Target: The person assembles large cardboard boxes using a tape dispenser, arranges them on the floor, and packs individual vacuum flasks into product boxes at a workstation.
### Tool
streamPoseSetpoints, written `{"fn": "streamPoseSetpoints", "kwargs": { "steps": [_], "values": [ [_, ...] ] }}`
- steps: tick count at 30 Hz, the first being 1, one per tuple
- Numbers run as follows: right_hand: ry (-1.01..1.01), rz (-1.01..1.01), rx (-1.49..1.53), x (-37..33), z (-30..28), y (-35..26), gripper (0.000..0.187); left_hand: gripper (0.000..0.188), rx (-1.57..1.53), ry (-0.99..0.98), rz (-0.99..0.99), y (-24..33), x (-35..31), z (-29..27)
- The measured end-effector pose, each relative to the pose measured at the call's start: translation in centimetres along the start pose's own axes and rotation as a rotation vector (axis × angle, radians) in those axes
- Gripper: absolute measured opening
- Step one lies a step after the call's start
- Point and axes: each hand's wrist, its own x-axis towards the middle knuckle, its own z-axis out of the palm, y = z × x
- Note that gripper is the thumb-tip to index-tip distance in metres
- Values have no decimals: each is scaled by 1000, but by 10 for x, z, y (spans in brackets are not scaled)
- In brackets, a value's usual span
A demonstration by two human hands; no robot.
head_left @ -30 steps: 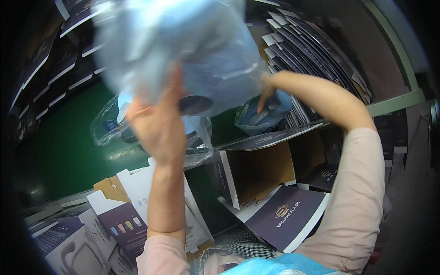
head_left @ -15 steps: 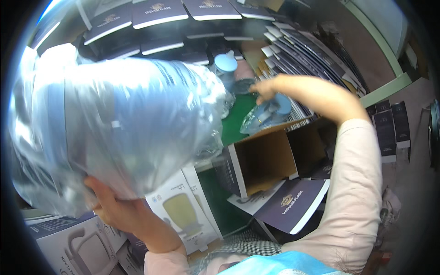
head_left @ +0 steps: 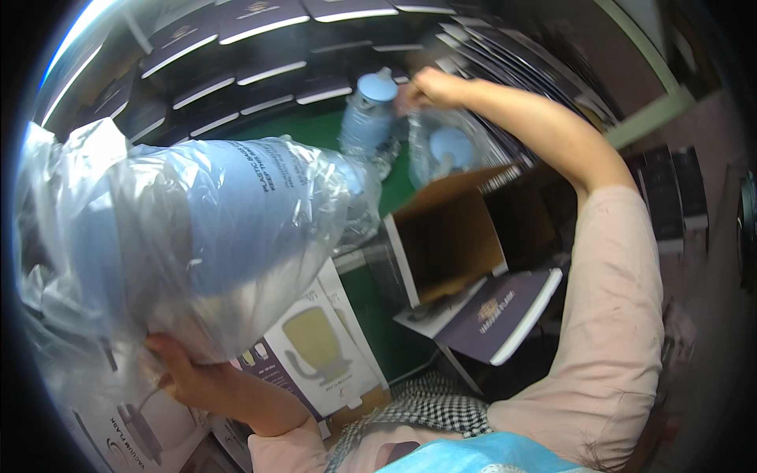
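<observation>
On the left, close to the camera, my left hand (head_left: 197, 378) grips a large light-blue vacuum flask (head_left: 236, 213) from below through its clear plastic bag (head_left: 71, 189). The flask lies tilted nearly sideways in the air. My right hand (head_left: 432, 88) is stretched to the back of the green table, its fingers closed and blurred. What they hold, if anything, cannot be made out. Beside those fingers a second blue flask (head_left: 367, 118) stands upright, its lower part in clear plastic. Just below my right hand is another blue flask (head_left: 451, 147) in a clear bag.
An open box (head_left: 449, 252) gapes toward me at centre, its dark flap (head_left: 497, 315) folded down. Rows of dark boxes (head_left: 260, 47) line the back. Flat cartons (head_left: 505, 87) are stacked at the back right. Printed white boxes (head_left: 323, 347) stand below the held flask on the green table (head_left: 367, 315).
My right hand has moved up and to the left, closer to the standing flask, and its fingers have closed. The flask in my left hand has dipped slightly. The whole view has shifted a little.
</observation>
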Motion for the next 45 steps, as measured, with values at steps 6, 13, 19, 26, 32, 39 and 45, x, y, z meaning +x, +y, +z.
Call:
{"fn": "streamPoseSetpoints", "kwargs": {
  "steps": [6,13,19,26,32,39,45],
  "values": [
    [506,-74,107,-50,-106,-88,11,47,368,-126,290,37,-16,-47],
    [616,-100,-215,-365,-164,-247,15,40,23,-545,109,105,-97,-38],
    [641,519,230,-534,0,-247,17,35,-254,-957,-381,133,-225,10],
    [713,460,131,-497,247,-228,48,37,269,-1375,92,99,-412,65],
    [901,463,65,-515,270,-221,15,31,409,-1203,521,10,-509,49],
    [847,435,75,-492,244,-233,31,31,1373,-1727,1099,-84,-485,-17],
    [789,475,89,-482,245,-236,35,20,140,-2146,684,76,-374,-1]
  ]
}}
